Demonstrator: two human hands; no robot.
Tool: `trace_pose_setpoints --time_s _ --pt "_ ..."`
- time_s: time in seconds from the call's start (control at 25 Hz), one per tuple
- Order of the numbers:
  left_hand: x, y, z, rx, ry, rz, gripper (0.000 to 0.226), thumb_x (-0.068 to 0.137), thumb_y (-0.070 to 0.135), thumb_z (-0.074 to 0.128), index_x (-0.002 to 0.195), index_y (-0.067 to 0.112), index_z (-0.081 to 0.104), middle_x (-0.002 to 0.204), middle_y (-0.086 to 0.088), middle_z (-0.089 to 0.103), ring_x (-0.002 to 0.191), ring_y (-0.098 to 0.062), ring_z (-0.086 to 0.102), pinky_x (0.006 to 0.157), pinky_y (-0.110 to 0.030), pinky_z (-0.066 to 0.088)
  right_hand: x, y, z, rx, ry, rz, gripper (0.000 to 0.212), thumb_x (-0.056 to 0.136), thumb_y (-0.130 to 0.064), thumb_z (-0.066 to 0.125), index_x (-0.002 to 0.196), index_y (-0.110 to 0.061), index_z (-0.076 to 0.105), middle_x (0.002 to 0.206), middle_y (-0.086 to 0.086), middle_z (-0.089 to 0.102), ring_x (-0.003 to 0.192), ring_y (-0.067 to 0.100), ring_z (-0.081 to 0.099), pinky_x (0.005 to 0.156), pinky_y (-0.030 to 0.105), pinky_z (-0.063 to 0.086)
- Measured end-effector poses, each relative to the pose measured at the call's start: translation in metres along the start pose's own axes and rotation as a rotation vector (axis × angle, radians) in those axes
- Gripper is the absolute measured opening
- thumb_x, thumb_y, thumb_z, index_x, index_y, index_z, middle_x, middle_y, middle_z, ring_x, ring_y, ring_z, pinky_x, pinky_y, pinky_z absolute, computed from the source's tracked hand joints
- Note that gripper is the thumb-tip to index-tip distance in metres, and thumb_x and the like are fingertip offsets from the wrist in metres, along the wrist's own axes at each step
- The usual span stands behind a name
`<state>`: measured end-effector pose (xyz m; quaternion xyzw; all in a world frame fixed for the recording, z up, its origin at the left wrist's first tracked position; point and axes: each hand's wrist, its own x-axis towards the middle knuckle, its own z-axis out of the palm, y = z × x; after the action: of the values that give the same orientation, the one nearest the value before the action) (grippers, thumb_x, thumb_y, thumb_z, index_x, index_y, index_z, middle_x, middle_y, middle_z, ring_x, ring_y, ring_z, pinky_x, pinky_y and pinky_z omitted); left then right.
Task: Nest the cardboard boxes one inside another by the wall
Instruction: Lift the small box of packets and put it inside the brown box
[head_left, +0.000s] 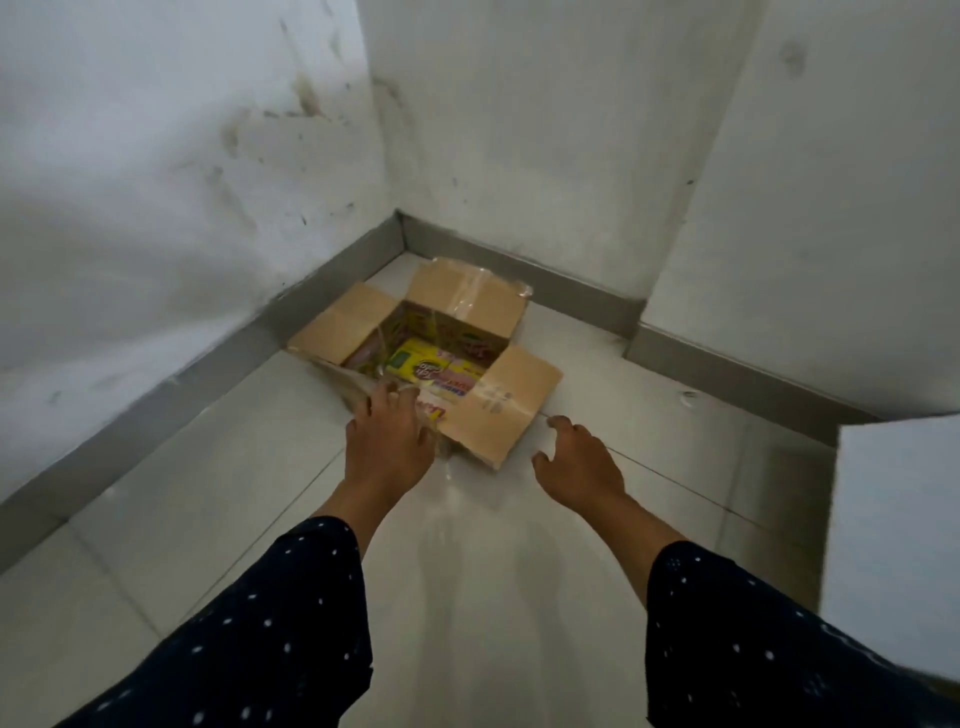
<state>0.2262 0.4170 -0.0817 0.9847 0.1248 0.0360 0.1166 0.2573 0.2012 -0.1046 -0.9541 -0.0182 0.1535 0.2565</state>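
- Right hand (576, 462): grip spread, holding nothing, hovering just right of the outer cardboard box (431, 353).
- Left hand (389, 436): fingers splayed, pressing that box's near rim.
- The box sits on the floor (208, 519) in the wall corner (397, 218), flaps open, printed inner box (436, 364) already inside (looks nested, maybe only seating left).

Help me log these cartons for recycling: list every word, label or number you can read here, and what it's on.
Nothing reads clearly.
Yellow inner box: round logo and coloured print, too blurred to read.
Outer cardboard box, right flap: faint stamped marks, too small to read.
Printed strip by the left hand: red lettering, blurred.
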Motion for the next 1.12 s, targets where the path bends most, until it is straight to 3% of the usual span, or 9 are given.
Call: trace_pose_setpoints --time_s 0.16,0.28,0.44,0.56,0.68,0.8,0.88,1.0,1.12 --pt "0.066 -0.05 0.017 -0.119 0.034 -0.11 0.05 0.088 0.044 0.048 0.134 0.023 0.046 0.147 -0.016 0.032 0.132 -0.04 0.027 0.104 -0.052 0.031 0.061 -0.028 0.062 0.232 -0.124 0.213 0.07 0.093 -0.031 0.051 0.152 -0.013 0.017 0.14 0.018 0.049 0.126 0.036 0.049 0.098 0.038 0.042" --pt "0.088 -0.069 0.031 -0.099 0.025 -0.117 0.05 0.09 0.054 0.039 0.126 0.024 0.056 0.143 -0.011 0.043 0.136 -0.034 0.024 0.109 -0.051 0.026 0.09 -0.038 0.091 0.437 -0.096 0.401 0.082 0.091 -0.03 0.055 0.152 -0.013 0.004 0.138 0.02 0.05 0.123 0.039 0.051 0.097 0.039 0.044" --pt "0.1 -0.071 0.034 0.011 0.15 -0.171 0.041 0.082 0.058 0.041 0.091 0.029 0.068 0.109 0.001 0.062 0.111 -0.03 0.036 0.087 -0.045 0.028 0.118 -0.037 0.096 0.653 0.058 0.61 0.068 0.082 -0.022 0.07 0.138 -0.008 0.034 0.13 0.02 0.056 0.113 0.039 0.058 0.091 0.046 0.053" --pt "0.111 -0.069 0.029 -0.001 0.122 -0.245 0.03 0.076 0.049 0.046 0.085 0.029 0.067 0.097 0.0 0.058 0.099 -0.029 0.045 0.077 -0.042 0.02 0.128 -0.023 0.072 0.541 0.124 0.557 0.061 0.079 -0.015 0.072 0.129 -0.008 0.039 0.127 0.019 0.058 0.113 0.039 0.058 0.09 0.042 0.051" --pt "0.12 -0.068 0.031 -0.103 0.019 -0.442 0.03 0.071 0.041 0.056 0.099 0.033 0.064 0.116 -0.005 0.053 0.11 -0.032 0.048 0.086 -0.047 0.027 0.129 0.003 0.024 0.331 0.191 0.431 0.057 0.076 -0.014 0.068 0.125 -0.012 0.039 0.12 0.019 0.06 0.105 0.04 0.061 0.081 0.041 0.05" --pt "0.106 -0.067 0.044 -0.222 -0.201 -0.671 0.075 0.07 0.038 0.067 0.137 0.027 0.035 0.144 -0.013 0.031 0.126 -0.04 0.035 0.101 -0.054 0.03 0.114 0.038 -0.021 0.11 0.247 0.297 0.046 0.076 -0.022 0.066 0.114 -0.015 0.041 0.108 0.018 0.062 0.088 0.038 0.061 0.067 0.037 0.046" --pt "0.09 -0.062 0.06 -0.397 -0.305 -0.794 0.095 0.073 0.036 0.072 0.145 0.014 0.015 0.148 -0.02 0.027 0.13 -0.044 0.034 0.105 -0.054 0.034 0.099 0.06 -0.036 0.014 0.268 0.218 0.034 0.081 -0.025 0.062 0.106 -0.016 0.042 0.099 0.017 0.063 0.075 0.034 0.056 0.061 0.034 0.041" --pt "0.065 -0.046 0.076 -0.608 -0.362 -0.79 0.076 0.078 0.034 0.071 0.136 0.002 0.031 0.134 -0.023 0.049 0.118 -0.04 0.05 0.092 -0.044 0.046 0.083 0.08 -0.044 -0.041 0.248 0.159 0.02 0.09 -0.024 0.05 0.107 -0.013 0.046 0.096 0.02 0.064 0.073 0.033 0.055 0.061 0.035 0.043" --pt "0.054 -0.022 0.066 -0.479 -0.231 -0.567 0.042 0.084 0.027 0.059 0.119 0.006 0.053 0.12 -0.019 0.061 0.104 -0.037 0.057 0.077 -0.036 0.043 0.071 0.084 -0.049 -0.066 0.236 0.122 0.02 0.095 -0.024 0.044 0.108 -0.011 0.052 0.099 0.021 0.065 0.084 0.038 0.061 0.068 0.037 0.048"
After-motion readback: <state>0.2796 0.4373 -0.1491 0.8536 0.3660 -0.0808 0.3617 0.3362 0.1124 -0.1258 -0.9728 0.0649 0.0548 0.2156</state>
